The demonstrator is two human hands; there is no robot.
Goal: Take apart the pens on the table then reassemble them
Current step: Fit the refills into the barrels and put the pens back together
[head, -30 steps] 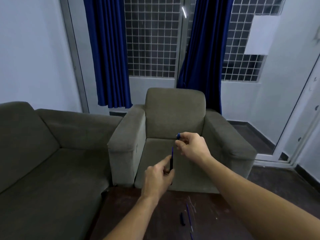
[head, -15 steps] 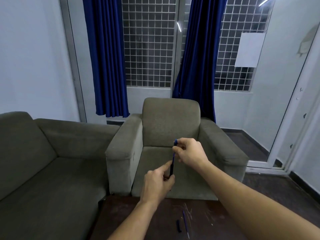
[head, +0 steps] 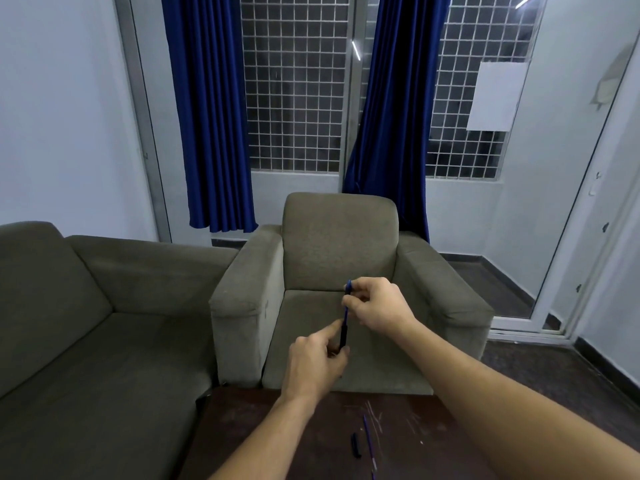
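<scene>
I hold a thin blue pen [head: 345, 317] upright in the air, over the far edge of the dark table [head: 263, 431]. My left hand [head: 317, 362] pinches its black lower end. Higher up, my right hand [head: 375, 304] grips the blue top, which sticks out past my fingers. On the table between my forearms lie a short black pen cap [head: 355, 445] and, just right of it, a thin blue refill [head: 369, 441].
A grey armchair [head: 341, 244] stands right behind the table. A grey sofa [head: 86, 306] runs along the left. Blue curtains [head: 211, 109] hang before a grilled window, and a glass door [head: 568, 258] is at the right.
The camera has tilted a little, so the scene sits lower in view. My hands have come slightly closer together along the pen. The parts on the table have not moved.
</scene>
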